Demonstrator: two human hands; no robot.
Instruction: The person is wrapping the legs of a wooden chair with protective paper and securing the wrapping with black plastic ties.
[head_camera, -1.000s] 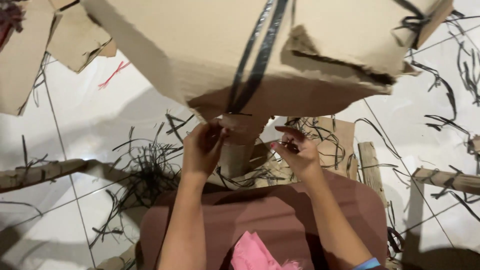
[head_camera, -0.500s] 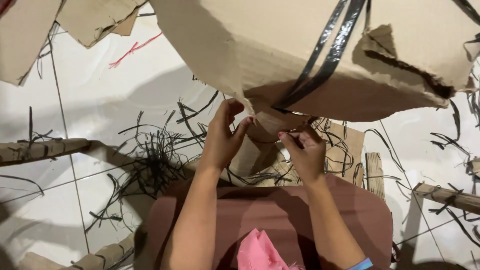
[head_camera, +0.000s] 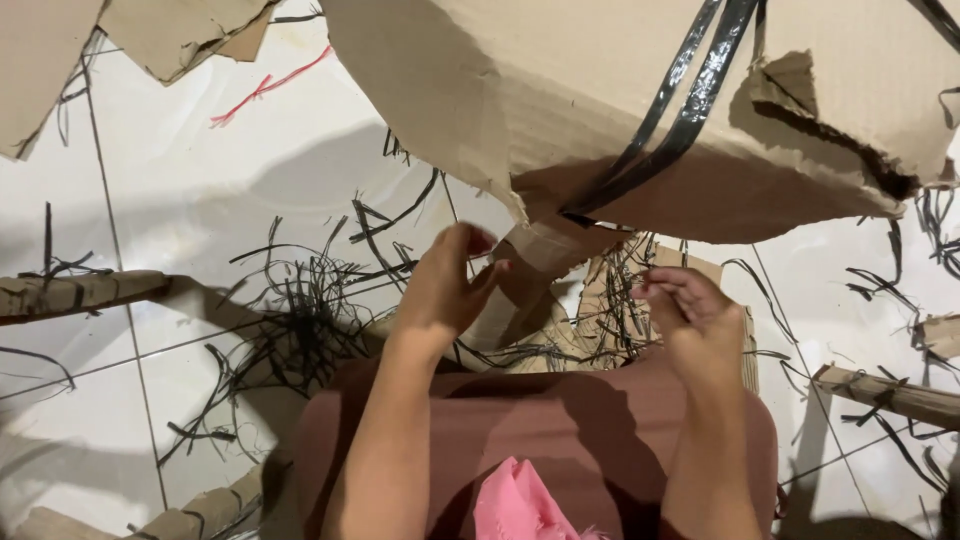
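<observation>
Half a second on, the left hand (head_camera: 445, 290) has slid up to pinch the torn cardboard flap (head_camera: 535, 250), while the right hand (head_camera: 690, 315) has drawn back from it. That flap hangs from the big corrugated cardboard sheet (head_camera: 600, 90) just above and between both grips — the left touches it. Glossy black strapping bands (head_camera: 690, 100) run diagonally across the matte board. Right fingers are pressed together, perhaps on a thin strip — too small to tell.

Both forearms are bare, with no sleeves, watch or rings in view. The left hand (head_camera: 445, 290) and right hand (head_camera: 690, 320) wear no gloves. A dusty-mauve garment (head_camera: 540, 430) covers the lap, with a bright pink cloth (head_camera: 515, 505) nearest the camera.
</observation>
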